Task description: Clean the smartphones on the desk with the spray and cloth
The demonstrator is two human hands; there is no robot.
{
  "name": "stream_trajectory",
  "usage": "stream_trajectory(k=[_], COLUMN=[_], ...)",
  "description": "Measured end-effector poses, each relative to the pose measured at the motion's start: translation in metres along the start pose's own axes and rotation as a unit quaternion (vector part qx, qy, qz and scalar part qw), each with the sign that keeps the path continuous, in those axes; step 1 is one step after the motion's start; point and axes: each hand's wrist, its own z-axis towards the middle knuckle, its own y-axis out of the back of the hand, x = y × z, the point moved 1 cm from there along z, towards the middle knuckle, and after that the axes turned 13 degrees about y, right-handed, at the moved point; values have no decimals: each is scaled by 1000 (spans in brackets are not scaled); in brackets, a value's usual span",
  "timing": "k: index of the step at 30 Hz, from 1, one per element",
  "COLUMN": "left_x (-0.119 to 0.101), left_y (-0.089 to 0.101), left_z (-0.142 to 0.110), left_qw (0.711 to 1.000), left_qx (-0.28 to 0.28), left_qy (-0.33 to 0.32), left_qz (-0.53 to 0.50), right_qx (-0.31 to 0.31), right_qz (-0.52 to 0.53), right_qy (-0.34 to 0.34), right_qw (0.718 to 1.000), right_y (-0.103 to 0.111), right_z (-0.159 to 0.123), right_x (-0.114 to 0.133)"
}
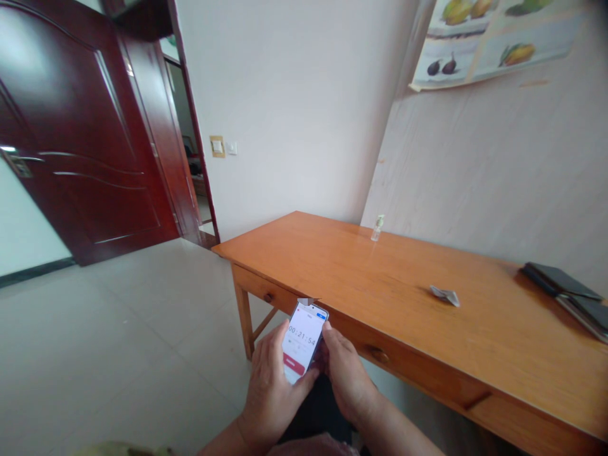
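Observation:
A smartphone (pixel 300 345) is held upright, slightly tilted, between my two hands in front of the table edge. Its lit white screen shows a timer reading 00:21:54 above a red button. My left hand (pixel 272 380) wraps the phone's left side and lower edge, the thumb along the screen's border. My right hand (pixel 346 370) grips the right side, fingers curled behind it and partly hidden.
Beyond the phone stands a wooden table (pixel 332 253) with drawers. On it are a small clear pump bottle (pixel 377 228), a crumpled cloth or paper (pixel 445 295) and dark folders (pixel 563 285). A dark red door (pixel 95 139) stands at the left.

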Motion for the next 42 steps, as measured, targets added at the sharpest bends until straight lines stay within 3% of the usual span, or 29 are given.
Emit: stream_trajectory(k=[10, 17, 21, 24, 33, 37, 42], left_x=[5, 5, 12, 23, 93, 140, 208], left_y=[0, -3, 3, 13, 45, 54, 64], left_z=[-4, -5, -5, -3, 4, -6, -32], left_qw=[1000, 999, 998, 998, 986, 969, 925], left_qx=[25, 18, 7, -13, -99, -117, -125], left_qy=[9, 24, 45, 49, 101, 162, 259], left_qz=[7, -40, -45, -23, 86, 146, 249], right_qx=[-20, 19, 54, 39, 48, 64, 92], right_qz=[-22, -20, -36, -68, -106, -109, -139], right_qy=[-6, -5, -33, -59, -97, -121, -129], right_qw=[1000, 1000, 997, 995, 988, 985, 978], right_y=[3, -2, -4, -2, 5, 10, 12], right_z=[2, -3, -4, -5, -6, -2, 0], right_x=[-2, 8, 9, 5, -8, -14, -21])
